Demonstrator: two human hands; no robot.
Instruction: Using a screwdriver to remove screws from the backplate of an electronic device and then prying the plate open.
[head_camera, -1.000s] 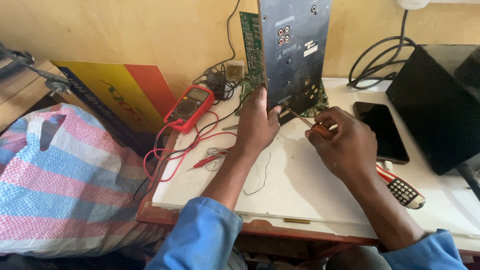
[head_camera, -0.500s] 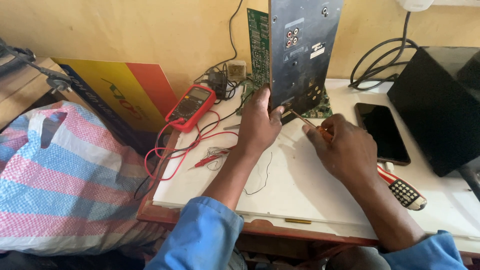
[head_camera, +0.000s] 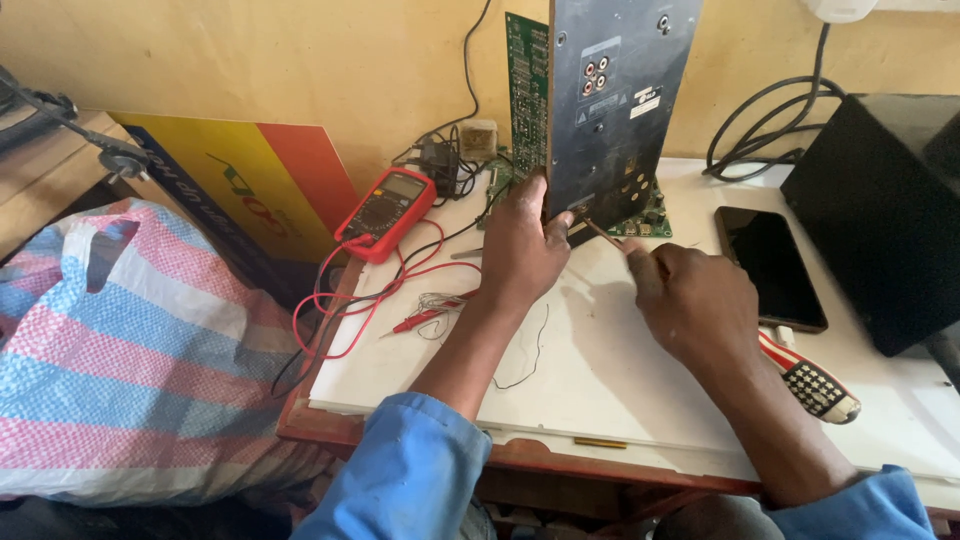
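Observation:
A dark metal panel (head_camera: 615, 100) with a green circuit board (head_camera: 527, 90) behind it stands upright on the white table (head_camera: 620, 370). My left hand (head_camera: 520, 245) grips the panel's lower left edge and keeps it standing. My right hand (head_camera: 690, 300) holds a screwdriver (head_camera: 605, 236) whose thin tip touches the panel's bottom edge. Both my sleeves are blue.
A red multimeter (head_camera: 388, 212) with red and black leads lies at the left, one red probe (head_camera: 420, 318) on the table. A black phone (head_camera: 770, 265), a black speaker box (head_camera: 880, 210), a small remote (head_camera: 815, 380), a striped woven bag (head_camera: 120, 360) and wall cables surround the work.
The panel has been tipped a little more upright and shifted slightly right. My right hand has followed it, with the screwdriver tip still at the bottom edge.

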